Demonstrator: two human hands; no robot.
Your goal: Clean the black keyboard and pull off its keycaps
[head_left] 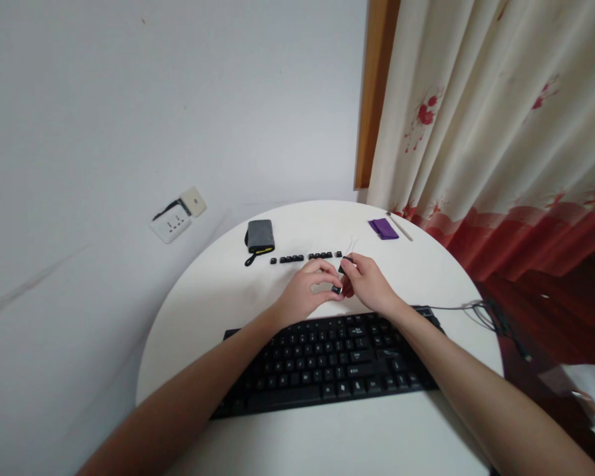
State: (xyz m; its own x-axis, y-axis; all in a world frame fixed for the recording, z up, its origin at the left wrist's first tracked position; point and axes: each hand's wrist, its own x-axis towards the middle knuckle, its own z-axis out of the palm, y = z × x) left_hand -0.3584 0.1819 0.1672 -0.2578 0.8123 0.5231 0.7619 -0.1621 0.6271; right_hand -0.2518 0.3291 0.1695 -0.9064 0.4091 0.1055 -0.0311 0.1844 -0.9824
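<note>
Above the far edge of a black keyboard [297,398], my two hands are close together. My left hand [307,291] pinches a small black keycap [336,289] between thumb and fingertips. In my right hand [371,285] is a keycap puller [346,264], its dark body gripped by the fingers and its thin wires pointing up and away. The right fingertips are beside the keycap; whether they touch it I cannot tell. Just beyond the hands, several black keycaps [291,258] lie in a row with gaps. My forearms cross over the keyboard and hide parts of it.
The round white table [193,311] stands against a wall. A grey pouch [260,235] lies at the back left. Toward the back right are a purple cloth [384,229] and a thin stick-like tool [400,227]. The keyboard cable [483,317] runs off the right edge.
</note>
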